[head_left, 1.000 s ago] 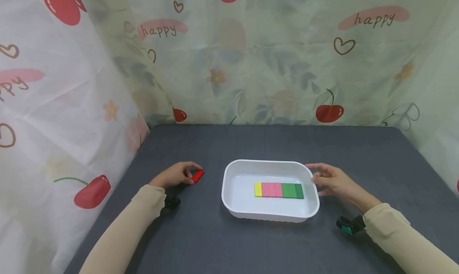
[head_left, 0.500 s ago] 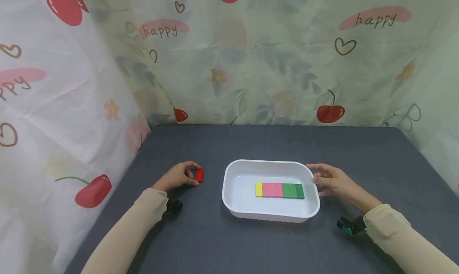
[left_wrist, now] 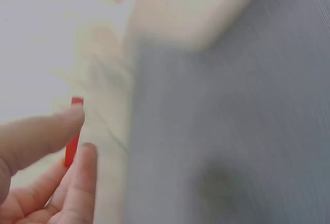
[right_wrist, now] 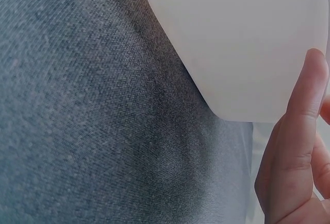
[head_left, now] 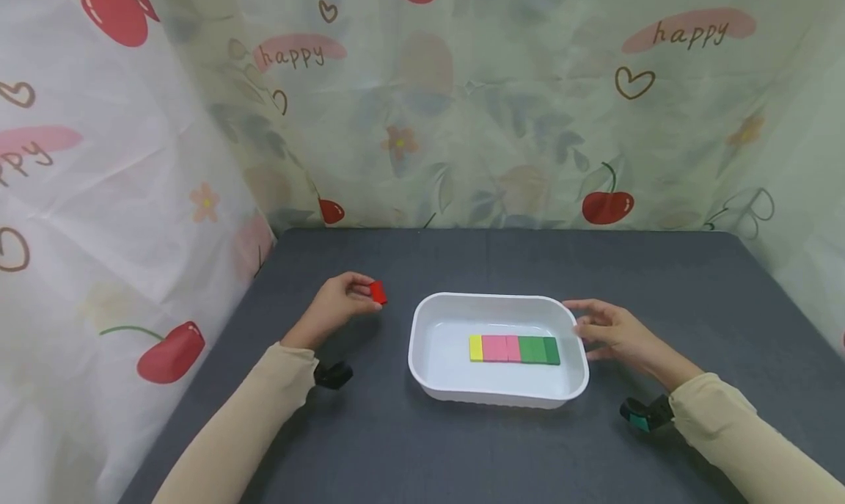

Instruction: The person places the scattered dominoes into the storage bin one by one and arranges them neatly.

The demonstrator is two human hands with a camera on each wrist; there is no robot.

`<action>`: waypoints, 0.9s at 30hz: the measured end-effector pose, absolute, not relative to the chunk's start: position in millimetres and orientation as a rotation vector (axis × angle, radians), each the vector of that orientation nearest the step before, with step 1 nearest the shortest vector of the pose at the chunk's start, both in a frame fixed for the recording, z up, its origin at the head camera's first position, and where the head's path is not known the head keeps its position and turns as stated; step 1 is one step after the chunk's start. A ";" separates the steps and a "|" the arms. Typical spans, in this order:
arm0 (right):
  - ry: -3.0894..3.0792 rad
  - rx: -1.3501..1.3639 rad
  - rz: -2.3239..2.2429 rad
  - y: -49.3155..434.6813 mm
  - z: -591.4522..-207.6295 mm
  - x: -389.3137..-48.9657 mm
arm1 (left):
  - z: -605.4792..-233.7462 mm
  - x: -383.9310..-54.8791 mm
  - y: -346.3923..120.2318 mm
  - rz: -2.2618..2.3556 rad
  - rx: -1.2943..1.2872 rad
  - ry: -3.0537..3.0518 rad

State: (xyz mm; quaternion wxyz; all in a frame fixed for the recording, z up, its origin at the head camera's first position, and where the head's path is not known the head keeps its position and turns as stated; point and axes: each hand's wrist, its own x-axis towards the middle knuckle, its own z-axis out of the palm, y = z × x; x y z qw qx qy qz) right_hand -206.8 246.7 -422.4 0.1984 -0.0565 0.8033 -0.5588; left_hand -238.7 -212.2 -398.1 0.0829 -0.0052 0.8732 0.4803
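Note:
My left hand (head_left: pixel 330 309) pinches a small flat red block (head_left: pixel 378 293) between thumb and fingers, above the table to the left of the white tray (head_left: pixel 441 353). Edge-on, the red block (left_wrist: pixel 72 151) shows as a thin strip in the left wrist view, partly covered by the thumb. Inside the tray lies a straight row: a yellow block (head_left: pixel 475 348), pink blocks (head_left: pixel 495 348) and green blocks (head_left: pixel 532 350). With fairly straight fingers, my right hand (head_left: pixel 617 335) touches the tray's right end. One finger (right_wrist: pixel 304 95) lies against the outer wall in the right wrist view.
The tray stands on a dark grey table (head_left: pixel 422 453). Behind it hangs a patterned curtain (head_left: pixel 475 122), with another curtain (head_left: pixel 152 254) along the left side. Black straps with small devices (head_left: pixel 333 375) sit at both wrists.
My left hand has raised the red block off the table, moving it away from me and slightly right, and the block has turned in the fingers. The right hand and tray stay put.

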 end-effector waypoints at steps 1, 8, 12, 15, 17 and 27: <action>2.248 -0.156 -1.563 246.6 -421.8 -206.8 | -389.8 -235.8 -203.7 1.474 -0.006 2.593; 2.249 -0.142 -1.560 245.6 -420.5 -208.4 | -366.2 -209.8 -144.1 1.660 0.072 2.413; 2.243 -0.147 -1.565 245.7 -421.6 -208.4 | -378.3 -198.4 -119.3 1.607 0.139 2.370; 2.239 -0.151 -1.568 245.8 -422.4 -208.1 | -388.9 -195.3 -107.4 1.523 0.191 2.381; 2.238 -0.154 -1.567 245.9 -422.9 -207.9 | -395.0 -196.0 -101.9 1.460 0.214 2.404; 2.244 -0.143 -1.567 246.6 -422.9 -208.1 | -403.6 -205.3 -84.7 1.209 0.271 2.490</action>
